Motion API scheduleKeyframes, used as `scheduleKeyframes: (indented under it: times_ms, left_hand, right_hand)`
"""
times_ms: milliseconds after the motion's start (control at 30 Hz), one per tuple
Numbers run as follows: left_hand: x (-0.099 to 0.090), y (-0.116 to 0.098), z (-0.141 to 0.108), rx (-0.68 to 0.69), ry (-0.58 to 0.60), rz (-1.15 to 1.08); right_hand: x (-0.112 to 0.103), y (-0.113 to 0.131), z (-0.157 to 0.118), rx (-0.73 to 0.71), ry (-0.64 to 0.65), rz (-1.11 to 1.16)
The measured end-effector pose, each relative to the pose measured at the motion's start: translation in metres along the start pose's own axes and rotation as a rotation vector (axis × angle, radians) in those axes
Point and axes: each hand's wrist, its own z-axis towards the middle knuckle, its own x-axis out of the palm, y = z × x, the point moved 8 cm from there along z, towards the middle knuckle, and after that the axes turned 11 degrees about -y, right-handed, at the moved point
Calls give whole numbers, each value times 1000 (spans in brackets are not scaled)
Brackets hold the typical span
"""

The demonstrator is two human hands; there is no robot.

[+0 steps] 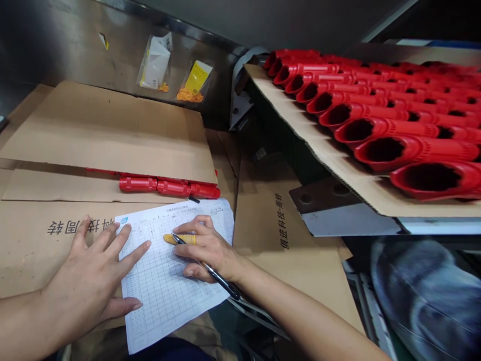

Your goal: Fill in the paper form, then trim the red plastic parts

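Note:
A printed grid sheet (pixel 161 296) with some handwriting near its top lies on cardboard, its lower part over the front edge. My left hand (pixel 93 276) rests flat with spread fingers on the sheet's left side and the cardboard. On the sheet's right part, my right hand (pixel 210 250) holds a black pen (pixel 220 282), tip toward the upper rows. A yellow cover wraps one finger of that hand. Just beyond the sheet, several red tubular parts (pixel 173 188) lie in a row, partly beneath a cardboard sheet (pixel 112 133).
Many red flared tubes (pixel 383 150) lie in rows on a raised cardboard-covered tray (pixel 315 160) at right. Two plastic bags, one with white paper (pixel 156 62) and one with orange rings (pixel 191 95), lie at the back. Blue-grey fabric (pixel 424 301) shows at lower right.

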Motion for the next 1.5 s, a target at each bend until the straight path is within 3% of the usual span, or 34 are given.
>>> scheduleKeyframes:
  times_ms: [1500]
  left_hand:
    - [2,2,0,-27,-14,-22]
  right_hand:
    - [-2,1,2,13,-26,10]
